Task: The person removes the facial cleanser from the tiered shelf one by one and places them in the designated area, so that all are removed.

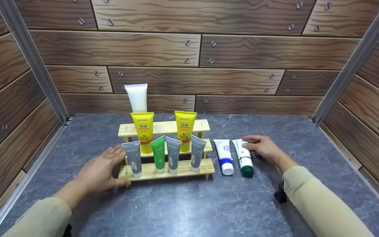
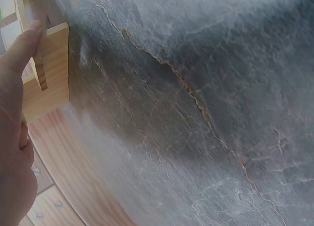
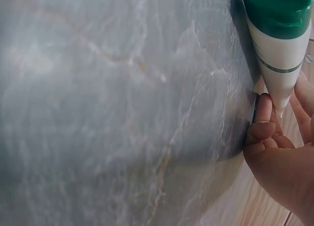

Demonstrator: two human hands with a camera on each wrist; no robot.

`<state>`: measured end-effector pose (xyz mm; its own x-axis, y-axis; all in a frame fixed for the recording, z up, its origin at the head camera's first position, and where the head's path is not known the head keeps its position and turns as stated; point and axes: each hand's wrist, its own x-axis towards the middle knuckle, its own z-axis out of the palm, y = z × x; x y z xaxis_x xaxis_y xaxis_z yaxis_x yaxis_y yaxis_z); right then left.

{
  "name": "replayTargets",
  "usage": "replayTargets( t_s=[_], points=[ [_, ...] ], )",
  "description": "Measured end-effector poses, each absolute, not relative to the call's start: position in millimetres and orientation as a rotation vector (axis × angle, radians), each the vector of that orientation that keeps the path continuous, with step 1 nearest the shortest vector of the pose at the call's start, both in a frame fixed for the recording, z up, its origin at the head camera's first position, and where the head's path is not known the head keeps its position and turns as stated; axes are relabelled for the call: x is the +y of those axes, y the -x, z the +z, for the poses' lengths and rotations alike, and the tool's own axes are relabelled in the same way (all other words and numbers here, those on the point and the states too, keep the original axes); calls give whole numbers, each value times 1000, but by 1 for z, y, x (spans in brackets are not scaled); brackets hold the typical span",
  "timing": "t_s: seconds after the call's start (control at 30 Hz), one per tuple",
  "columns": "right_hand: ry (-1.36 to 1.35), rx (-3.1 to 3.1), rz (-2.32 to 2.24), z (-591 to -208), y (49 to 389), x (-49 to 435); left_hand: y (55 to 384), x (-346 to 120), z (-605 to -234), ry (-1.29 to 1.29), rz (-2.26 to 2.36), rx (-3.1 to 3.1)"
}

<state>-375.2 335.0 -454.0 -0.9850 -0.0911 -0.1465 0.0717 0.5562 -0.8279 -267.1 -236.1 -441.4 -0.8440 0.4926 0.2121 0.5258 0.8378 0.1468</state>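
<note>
Left of the wooden rack (image 1: 184, 166) and nearer the viewer, the left sleeve (image 1: 41, 215) is a plain, pale khaki with a soft, smooth cuff; a small black piece (image 1: 67, 231) shows beneath it, largely cut off. Right of the rack, the right sleeve (image 1: 331, 207) matches in colour, creased just behind its cuff, with a blocky black fitting (image 1: 280, 193) under the wrist. The left hand (image 1: 99, 169) and right hand (image 1: 265, 148) are bare.
</note>
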Motion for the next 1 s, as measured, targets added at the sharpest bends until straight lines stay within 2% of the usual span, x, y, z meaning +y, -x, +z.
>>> replayTargets(
  t_s=[1.0],
  points=[
    [32,2640,-1358,-451,372,338,268,-236,-443,796,-309,-2846]
  ],
)
